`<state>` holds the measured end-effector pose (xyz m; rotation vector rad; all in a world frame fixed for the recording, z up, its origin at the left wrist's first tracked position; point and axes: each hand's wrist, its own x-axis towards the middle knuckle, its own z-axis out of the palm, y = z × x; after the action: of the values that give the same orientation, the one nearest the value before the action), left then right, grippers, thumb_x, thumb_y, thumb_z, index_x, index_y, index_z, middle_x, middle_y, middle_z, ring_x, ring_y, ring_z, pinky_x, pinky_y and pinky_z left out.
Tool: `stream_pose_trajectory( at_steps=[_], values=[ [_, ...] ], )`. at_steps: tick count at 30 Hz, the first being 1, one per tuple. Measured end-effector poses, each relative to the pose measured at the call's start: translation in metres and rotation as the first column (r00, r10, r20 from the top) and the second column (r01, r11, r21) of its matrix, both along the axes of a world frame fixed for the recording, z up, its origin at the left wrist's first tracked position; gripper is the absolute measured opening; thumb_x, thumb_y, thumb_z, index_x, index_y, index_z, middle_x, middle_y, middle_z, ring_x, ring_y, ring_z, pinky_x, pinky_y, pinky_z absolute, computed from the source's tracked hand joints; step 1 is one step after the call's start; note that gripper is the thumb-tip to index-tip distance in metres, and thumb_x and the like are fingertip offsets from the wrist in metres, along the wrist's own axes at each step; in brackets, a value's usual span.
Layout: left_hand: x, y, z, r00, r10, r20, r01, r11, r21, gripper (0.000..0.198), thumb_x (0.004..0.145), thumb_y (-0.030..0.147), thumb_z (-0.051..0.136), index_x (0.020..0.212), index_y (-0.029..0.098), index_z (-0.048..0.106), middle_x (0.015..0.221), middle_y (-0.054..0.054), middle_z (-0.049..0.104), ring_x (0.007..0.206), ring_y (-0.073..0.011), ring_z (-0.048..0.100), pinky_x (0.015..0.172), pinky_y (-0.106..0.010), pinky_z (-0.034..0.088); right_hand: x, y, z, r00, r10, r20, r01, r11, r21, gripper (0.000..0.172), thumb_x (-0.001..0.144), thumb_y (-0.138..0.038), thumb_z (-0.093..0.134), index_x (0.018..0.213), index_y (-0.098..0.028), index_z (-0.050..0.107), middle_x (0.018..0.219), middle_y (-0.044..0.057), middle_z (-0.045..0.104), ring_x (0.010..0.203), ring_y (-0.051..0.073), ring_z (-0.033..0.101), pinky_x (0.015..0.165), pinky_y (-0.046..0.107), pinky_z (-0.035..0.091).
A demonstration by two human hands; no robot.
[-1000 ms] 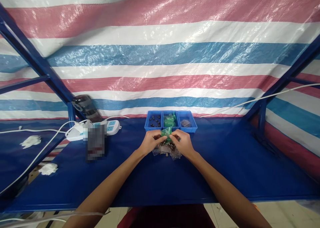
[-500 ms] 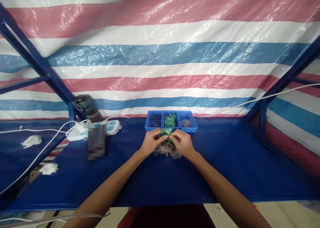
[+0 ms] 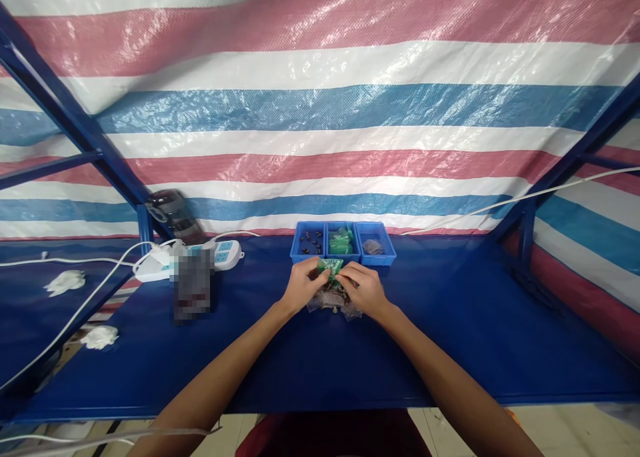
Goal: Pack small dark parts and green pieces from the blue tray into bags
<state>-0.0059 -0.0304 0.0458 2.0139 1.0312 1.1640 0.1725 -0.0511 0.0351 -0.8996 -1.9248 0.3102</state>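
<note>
The packet point(image 3: 331, 266) is thin, shiny green plastic, creased and small, and sits in the air between the two hands, just in front of the middle bin point(image 3: 343, 257). The left hand point(image 3: 300, 287) pinches it between thumb and fingers; the right hand point(image 3: 367, 289) has its fingers bunched against the lower right edge — whether they grip it or only press on it, I cannot tell. Under the hands, partly hidden, lies a heap point(image 3: 333, 299) of crinkled clear film and small dark and metallic bits on the smooth blue table point(image 3: 325, 370).

Three blue bins with straight walls stand side by side behind. The left bin point(image 3: 294, 249) holds scattered dark metal parts point(image 3: 317, 244), the middle one a glossy pile of green packets point(image 3: 341, 243), and the right bin point(image 3: 392, 251) a small flat stack of clear film point(image 3: 373, 247). A woven plastic sheet point(image 3: 320, 110), striped red, white and blue, hangs in shiny wrinkles at the back.

Compared with half a second ago, the right fingers are more curled and the packet shows more of its green face — tilted, where it was more upright. The left hand and the bins have hardly moved.
</note>
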Motion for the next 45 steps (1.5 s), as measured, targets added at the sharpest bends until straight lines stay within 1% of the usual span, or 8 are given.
stream_pose_trajectory(
  at_steps=[5,11,15,22,29,35,42,45],
  values=[
    [-0.0006,-0.0003,0.0006,1.000,-0.006,0.004,0.005,1.000,0.019,0.032,0.085,0.036,0.055,0.062,0.013,0.053,0.057,0.001,0.047,0.051,-0.0084,0.045,0.048,-0.019,0.037,-0.0011,-0.0015,0.0036,0.996,-0.018,-0.085,0.011,0.997,-0.082,0.021,0.090,-0.032,0.048,0.078,-0.020,0.060,0.071,0.004,0.055,0.058,0.014,0.051,0.055,0.027,0.043],
    [-0.0008,-0.0001,0.0023,0.999,-0.038,0.034,0.039,0.999,-0.019,0.030,0.084,0.038,0.057,0.068,0.013,0.057,0.059,0.001,0.049,0.050,-0.0081,0.045,0.046,-0.019,0.039,-0.0002,0.0009,0.0051,0.982,-0.018,-0.188,-0.022,0.978,-0.205,0.022,0.088,-0.037,0.050,0.076,-0.019,0.055,0.071,0.002,0.048,0.062,0.014,0.049,0.052,0.023,0.039],
    [-0.0005,0.0001,0.0033,0.995,-0.064,0.077,0.068,0.996,-0.054,0.027,0.082,0.038,0.060,0.073,0.013,0.057,0.060,0.002,0.048,0.047,-0.0064,0.044,0.043,-0.017,0.040,-0.0003,0.0014,0.0055,0.982,-0.030,-0.188,-0.013,0.974,-0.224,0.022,0.087,-0.034,0.050,0.072,-0.019,0.051,0.068,0.000,0.044,0.060,0.012,0.044,0.052,0.023,0.036],
    [-0.0012,0.0002,0.0050,0.976,-0.172,0.137,0.191,0.972,-0.140,0.024,0.083,0.035,0.061,0.079,0.011,0.060,0.067,0.000,0.052,0.043,-0.0053,0.049,0.040,-0.017,0.042,-0.0032,-0.0004,0.0035,0.977,-0.075,-0.201,0.022,0.967,-0.254,0.017,0.086,-0.030,0.051,0.074,-0.018,0.055,0.067,-0.001,0.048,0.059,0.012,0.045,0.054,0.023,0.035],
    [-0.0009,-0.0002,0.0049,0.981,-0.155,0.116,0.169,0.978,-0.126,0.024,0.083,0.034,0.061,0.077,0.011,0.060,0.063,0.002,0.049,0.042,-0.0053,0.048,0.041,-0.017,0.041,-0.0002,0.0004,0.0050,0.979,-0.052,-0.198,0.021,0.988,-0.156,0.021,0.085,-0.027,0.053,0.066,-0.018,0.051,0.065,-0.001,0.045,0.057,0.011,0.044,0.053,0.023,0.036],
    [0.0002,-0.0019,0.0060,0.988,-0.122,0.093,0.131,0.986,-0.099,0.026,0.083,0.035,0.060,0.073,0.011,0.062,0.059,0.002,0.047,0.043,-0.0055,0.046,0.042,-0.017,0.038,0.0035,0.0002,0.0070,0.982,-0.018,-0.187,0.003,0.997,-0.082,0.018,0.087,-0.026,0.052,0.071,-0.018,0.055,0.066,0.000,0.047,0.056,0.011,0.044,0.052,0.024,0.038],
    [-0.0006,-0.0006,0.0029,0.991,-0.086,0.103,0.094,0.993,-0.076,0.037,0.082,0.036,0.062,0.054,0.012,0.055,0.049,0.001,0.046,0.044,-0.0075,0.045,0.043,-0.019,0.038,0.0049,0.0004,0.0074,0.982,0.004,-0.187,-0.015,0.998,-0.055,0.019,0.088,-0.027,0.052,0.072,-0.019,0.057,0.067,0.002,0.050,0.055,0.012,0.045,0.051,0.025,0.039],
    [-0.0018,0.0029,-0.0015,0.986,-0.082,0.144,0.096,0.991,-0.095,0.030,0.080,0.036,0.064,0.062,0.012,0.060,0.047,0.002,0.046,0.041,-0.0072,0.044,0.041,-0.019,0.036,0.0035,-0.0024,0.0105,0.984,0.020,-0.177,-0.029,0.998,-0.053,0.019,0.088,-0.028,0.051,0.072,-0.019,0.057,0.068,0.002,0.051,0.055,0.012,0.046,0.050,0.025,0.039]
  ],
)
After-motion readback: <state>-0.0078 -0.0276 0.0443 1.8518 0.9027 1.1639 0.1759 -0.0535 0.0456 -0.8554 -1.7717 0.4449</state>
